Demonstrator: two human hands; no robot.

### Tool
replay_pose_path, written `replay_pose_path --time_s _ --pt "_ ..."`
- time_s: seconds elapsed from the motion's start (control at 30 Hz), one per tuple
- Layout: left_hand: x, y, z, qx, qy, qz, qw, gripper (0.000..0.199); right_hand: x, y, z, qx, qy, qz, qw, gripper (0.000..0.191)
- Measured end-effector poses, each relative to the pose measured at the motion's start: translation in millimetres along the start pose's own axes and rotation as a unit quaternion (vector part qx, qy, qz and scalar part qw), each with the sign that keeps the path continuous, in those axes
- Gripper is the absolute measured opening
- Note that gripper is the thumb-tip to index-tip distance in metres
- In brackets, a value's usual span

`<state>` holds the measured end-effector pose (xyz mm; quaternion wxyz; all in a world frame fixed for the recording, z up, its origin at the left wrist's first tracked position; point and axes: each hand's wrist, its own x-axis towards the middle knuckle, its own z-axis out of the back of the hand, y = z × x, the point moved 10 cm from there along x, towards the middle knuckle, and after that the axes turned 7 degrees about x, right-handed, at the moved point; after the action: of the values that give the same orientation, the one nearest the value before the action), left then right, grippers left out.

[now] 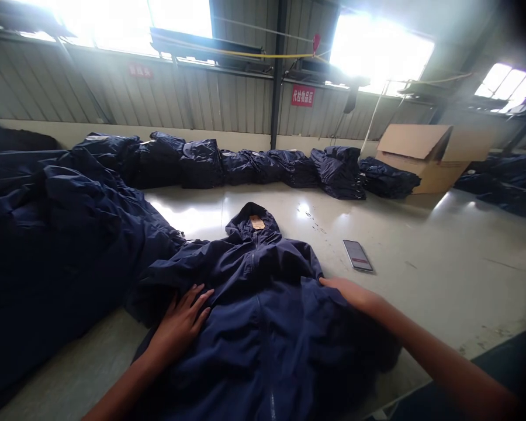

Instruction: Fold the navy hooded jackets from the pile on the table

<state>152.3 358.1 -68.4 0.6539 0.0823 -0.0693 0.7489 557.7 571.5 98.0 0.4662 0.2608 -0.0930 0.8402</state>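
Note:
A dark navy hooded jacket (245, 316) lies front up on the pale floor, its zip running down the middle and its hood at the far end. An orange-brown tag (257, 222) shows inside the hood. My left hand (184, 316) rests flat on the left side of the jacket, fingers spread. At the jacket's right edge, near the sleeve, my right hand (348, 290) grips the fabric; most of its fingers are hidden under or behind the cloth.
A large heap of navy garments (61, 251) fills the left side. To the right lies a phone (357, 255) on the floor (438, 263). Stacks of folded navy garments (201, 164) line the back wall, with an open cardboard box (433, 158) at back right.

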Motion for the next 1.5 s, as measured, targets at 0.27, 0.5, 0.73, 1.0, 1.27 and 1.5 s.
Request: replay_pose_path --time_s 0.27,0.5,0.73,1.0,1.27,1.5 --pt "-1 1 2.1 -0.006 0.005 0.007 1.0 0.052 57 -21 76 -0.012 -0.162 -0.011 0.987 0.06" --pt "0 -2 6.5 -0.001 0.011 0.013 1.0 0.051 -13 38 -105 0.017 0.234 0.072 0.969 0.057" --pt "-2 -11 14.6 0.026 0.03 0.012 0.999 0.052 -67 25 -163 0.035 0.213 0.067 0.974 0.056" --pt "70 -36 76.5 0.054 0.136 -0.025 0.989 0.037 -11 53 -126 0.031 0.261 0.113 0.958 0.043" --pt "175 -73 66.2 0.0 -0.01 -0.074 0.997 0.043 34 73 -168 0.045 0.177 0.031 0.983 0.047" --pt "244 -77 18.1 -0.024 0.006 -0.05 0.998 0.032 73 67 -191 0.062 0.165 0.023 0.984 0.05"
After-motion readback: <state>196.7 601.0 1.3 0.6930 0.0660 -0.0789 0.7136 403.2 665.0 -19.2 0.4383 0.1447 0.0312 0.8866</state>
